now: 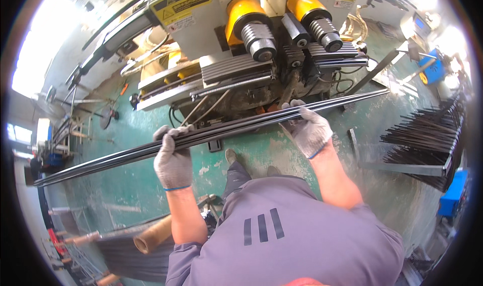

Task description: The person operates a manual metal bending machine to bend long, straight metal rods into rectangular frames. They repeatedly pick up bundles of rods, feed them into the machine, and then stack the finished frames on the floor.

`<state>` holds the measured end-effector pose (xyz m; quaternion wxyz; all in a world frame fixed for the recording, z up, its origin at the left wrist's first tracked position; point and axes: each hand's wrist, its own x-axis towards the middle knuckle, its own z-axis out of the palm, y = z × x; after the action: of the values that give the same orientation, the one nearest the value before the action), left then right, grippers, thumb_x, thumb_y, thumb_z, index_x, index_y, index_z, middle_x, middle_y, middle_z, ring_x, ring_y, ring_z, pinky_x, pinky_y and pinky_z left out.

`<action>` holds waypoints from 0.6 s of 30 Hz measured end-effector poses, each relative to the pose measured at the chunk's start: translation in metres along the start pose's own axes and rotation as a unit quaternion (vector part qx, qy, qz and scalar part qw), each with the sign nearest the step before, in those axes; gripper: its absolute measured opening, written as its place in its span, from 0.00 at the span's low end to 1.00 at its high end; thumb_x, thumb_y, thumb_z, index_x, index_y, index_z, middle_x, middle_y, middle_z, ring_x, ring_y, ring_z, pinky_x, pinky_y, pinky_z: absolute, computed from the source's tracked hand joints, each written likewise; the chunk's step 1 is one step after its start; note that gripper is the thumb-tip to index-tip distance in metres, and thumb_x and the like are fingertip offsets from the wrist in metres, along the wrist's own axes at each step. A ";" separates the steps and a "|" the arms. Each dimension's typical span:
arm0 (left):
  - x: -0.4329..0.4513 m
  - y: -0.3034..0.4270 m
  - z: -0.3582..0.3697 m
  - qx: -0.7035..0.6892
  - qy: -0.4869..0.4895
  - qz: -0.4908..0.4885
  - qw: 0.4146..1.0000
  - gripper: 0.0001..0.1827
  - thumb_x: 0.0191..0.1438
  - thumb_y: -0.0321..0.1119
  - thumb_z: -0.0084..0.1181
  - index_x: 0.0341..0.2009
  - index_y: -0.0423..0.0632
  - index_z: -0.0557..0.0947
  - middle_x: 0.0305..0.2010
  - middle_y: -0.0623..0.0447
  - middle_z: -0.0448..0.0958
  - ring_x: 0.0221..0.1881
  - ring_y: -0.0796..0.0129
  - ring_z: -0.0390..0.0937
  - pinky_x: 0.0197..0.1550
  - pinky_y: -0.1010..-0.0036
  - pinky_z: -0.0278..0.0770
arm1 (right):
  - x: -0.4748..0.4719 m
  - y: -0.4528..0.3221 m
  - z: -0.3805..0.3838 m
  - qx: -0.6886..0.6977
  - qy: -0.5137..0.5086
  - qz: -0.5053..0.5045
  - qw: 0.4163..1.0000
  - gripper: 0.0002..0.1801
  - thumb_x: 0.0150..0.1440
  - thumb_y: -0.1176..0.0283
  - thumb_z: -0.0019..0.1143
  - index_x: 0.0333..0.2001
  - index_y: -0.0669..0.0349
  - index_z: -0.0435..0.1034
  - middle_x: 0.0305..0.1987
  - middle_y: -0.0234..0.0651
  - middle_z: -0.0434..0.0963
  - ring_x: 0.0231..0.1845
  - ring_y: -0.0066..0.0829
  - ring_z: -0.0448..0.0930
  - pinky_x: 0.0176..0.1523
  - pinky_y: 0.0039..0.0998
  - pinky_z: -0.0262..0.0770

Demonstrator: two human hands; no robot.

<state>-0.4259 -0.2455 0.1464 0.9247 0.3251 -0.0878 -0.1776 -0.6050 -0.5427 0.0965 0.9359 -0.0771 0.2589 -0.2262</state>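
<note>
Across the view, tilted up to the right, runs a bundle of several long dark metal rods (234, 126). My left hand (174, 161), in a grey knit glove with a blue cuff edge, is closed around its left part. Farther along, my gloved right hand (307, 129) grips it with the thumb on top. Both ends of the bundle reach well past my hands. Just beyond it stands an industrial machine with two yellow cylinders (245, 16), threaded ends (258, 40) facing me, and grooved metal slides (237, 72).
A rack on the right holds a dense stack of thin dark rods (419, 135). A foot pedal (214, 145) lies on the green floor (124, 195) by my shoe. Behind my left arm are a cardboard tube (151, 237) and dark long stock (132, 255). A blue box (453, 193) stands far right.
</note>
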 end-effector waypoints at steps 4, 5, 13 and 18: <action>0.051 -0.010 -0.011 -0.040 -0.052 -0.052 0.997 0.17 0.66 0.30 0.57 0.57 0.41 0.75 0.45 0.47 0.81 0.52 0.48 0.79 0.71 0.42 0.66 | 0.050 0.011 0.005 -0.015 0.023 -0.101 0.995 0.10 0.63 0.83 0.55 0.48 0.61 0.74 0.48 0.37 0.82 0.54 0.39 0.83 0.62 0.49 0.81; 0.067 0.001 -0.018 -0.047 -0.065 -0.060 0.995 0.17 0.66 0.31 0.56 0.58 0.41 0.75 0.45 0.46 0.81 0.53 0.48 0.78 0.71 0.42 0.66 | 0.061 0.013 0.009 -0.034 0.014 -0.139 0.990 0.09 0.62 0.82 0.59 0.46 0.61 0.75 0.45 0.38 0.83 0.51 0.38 0.84 0.59 0.43 0.83; 0.180 0.140 -0.158 -0.038 -0.025 -0.031 0.999 0.21 0.65 0.28 0.51 0.62 0.34 0.73 0.56 0.42 0.78 0.61 0.50 0.75 0.75 0.51 0.64 | 0.113 -0.006 0.053 -0.074 0.098 -0.263 0.957 0.10 0.63 0.78 0.63 0.48 0.70 0.75 0.43 0.42 0.84 0.41 0.40 0.85 0.51 0.40 0.86; 0.214 0.119 -0.199 0.014 0.020 -0.050 0.998 0.16 0.68 0.31 0.52 0.57 0.39 0.76 0.52 0.44 0.80 0.58 0.53 0.77 0.70 0.54 0.71 | 0.143 -0.018 0.031 -0.173 0.040 -0.216 0.960 0.12 0.62 0.87 0.53 0.49 0.75 0.75 0.45 0.48 0.83 0.45 0.44 0.85 0.54 0.41 0.85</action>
<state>-0.1409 -0.1286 0.0778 0.9115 0.3457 -0.0557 -0.2159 -0.4868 -0.6236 0.0630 0.8260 -0.2826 0.3079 -0.3782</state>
